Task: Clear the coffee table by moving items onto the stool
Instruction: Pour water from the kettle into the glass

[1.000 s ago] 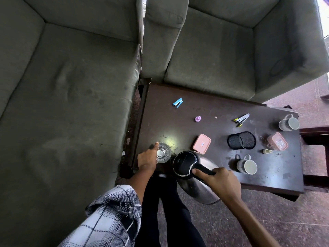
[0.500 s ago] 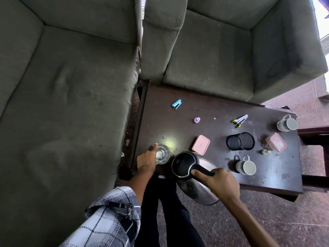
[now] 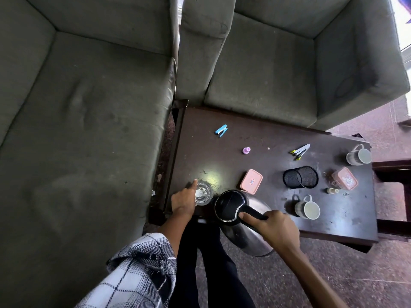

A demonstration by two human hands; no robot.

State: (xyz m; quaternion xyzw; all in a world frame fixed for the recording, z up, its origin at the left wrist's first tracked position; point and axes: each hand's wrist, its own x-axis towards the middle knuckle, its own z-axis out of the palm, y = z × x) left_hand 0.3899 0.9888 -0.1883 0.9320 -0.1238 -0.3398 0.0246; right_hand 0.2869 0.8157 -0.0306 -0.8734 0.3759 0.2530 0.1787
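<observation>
Right hand [image 3: 274,227] wrapped round black handle of steel kettle [image 3: 242,221]; left hand [image 3: 183,201] cupping clear glass tumbler [image 3: 202,192]; both at dark wooden coffee table [image 3: 255,138] near edge

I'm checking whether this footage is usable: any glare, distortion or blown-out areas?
Head view: a bright glare patch on the coffee table just beyond the glass; wide-angle bending curves the sofas' edges; the window strip at the upper right is blown out; the middle is sharp.

A person seen from above: a rolled black-and-white plaid sleeve [image 3: 142,267] on the left arm at 7 o'clock, the right forearm [image 3: 311,274] bare at 5 o'clock, and black trousers [image 3: 206,263] between.
</observation>
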